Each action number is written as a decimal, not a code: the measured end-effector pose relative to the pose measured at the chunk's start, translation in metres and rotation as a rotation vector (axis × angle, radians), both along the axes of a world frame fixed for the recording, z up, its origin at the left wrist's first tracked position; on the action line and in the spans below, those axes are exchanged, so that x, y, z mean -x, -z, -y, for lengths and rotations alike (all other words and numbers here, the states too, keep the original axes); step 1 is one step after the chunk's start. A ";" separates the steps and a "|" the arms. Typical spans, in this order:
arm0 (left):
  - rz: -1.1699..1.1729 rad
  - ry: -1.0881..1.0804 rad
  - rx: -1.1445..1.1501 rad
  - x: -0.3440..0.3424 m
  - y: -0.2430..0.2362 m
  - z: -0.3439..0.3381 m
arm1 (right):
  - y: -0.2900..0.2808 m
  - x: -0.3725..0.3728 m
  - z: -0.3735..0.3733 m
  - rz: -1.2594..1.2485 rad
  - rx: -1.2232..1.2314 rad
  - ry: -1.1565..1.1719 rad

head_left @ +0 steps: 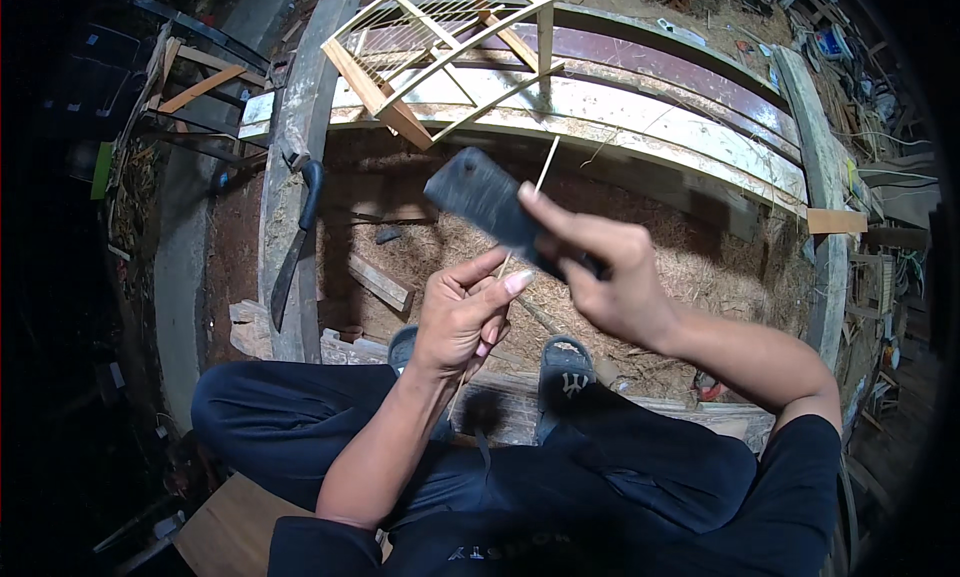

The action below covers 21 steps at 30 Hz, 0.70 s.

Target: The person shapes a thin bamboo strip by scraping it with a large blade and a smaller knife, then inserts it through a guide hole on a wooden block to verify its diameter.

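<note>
My left hand (462, 322) is closed round a thin pale stick (548, 163), pinching it between thumb and fingers. The stick slants up and away, and its lower end passes down below the hand. My right hand (610, 267) grips a cleaver (478, 195) with a wide dark blade that has a hole near its far corner. The blade lies across the stick just beyond my left fingertips, slightly blurred; whether its edge touches the stick I cannot tell. My right thumb is stretched along the blade, close to the stick.
A wooden frame strung with thin rods (455, 52) stands on a whitish plank (640, 107) ahead. On the left beam (300, 107) rests a curved knife with a black handle (312, 192). Shavings (640, 307), a wood block (380, 282) and my slippered feet are below.
</note>
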<state>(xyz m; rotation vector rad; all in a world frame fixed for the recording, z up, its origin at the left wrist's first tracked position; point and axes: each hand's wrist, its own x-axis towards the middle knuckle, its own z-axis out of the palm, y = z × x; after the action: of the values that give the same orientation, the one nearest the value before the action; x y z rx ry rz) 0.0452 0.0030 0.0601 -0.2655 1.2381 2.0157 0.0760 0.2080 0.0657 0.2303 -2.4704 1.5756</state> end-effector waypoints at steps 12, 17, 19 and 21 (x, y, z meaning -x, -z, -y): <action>0.056 0.079 -0.211 0.004 -0.017 -0.004 | 0.003 0.018 -0.012 -0.007 0.042 0.133; 0.032 0.087 -0.226 0.004 -0.014 0.000 | 0.006 0.030 -0.019 -0.054 0.094 0.196; 0.039 0.059 -0.230 0.003 -0.012 0.001 | 0.007 0.026 -0.014 -0.114 0.066 0.179; 0.044 0.042 -0.192 0.002 -0.011 0.000 | 0.000 0.019 -0.008 -0.064 0.063 0.104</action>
<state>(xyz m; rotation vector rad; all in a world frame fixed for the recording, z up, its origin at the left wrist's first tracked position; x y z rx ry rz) 0.0433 0.0030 0.0709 -0.1879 1.0059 2.0639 0.0573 0.2157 0.0655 0.1377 -2.3404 1.5753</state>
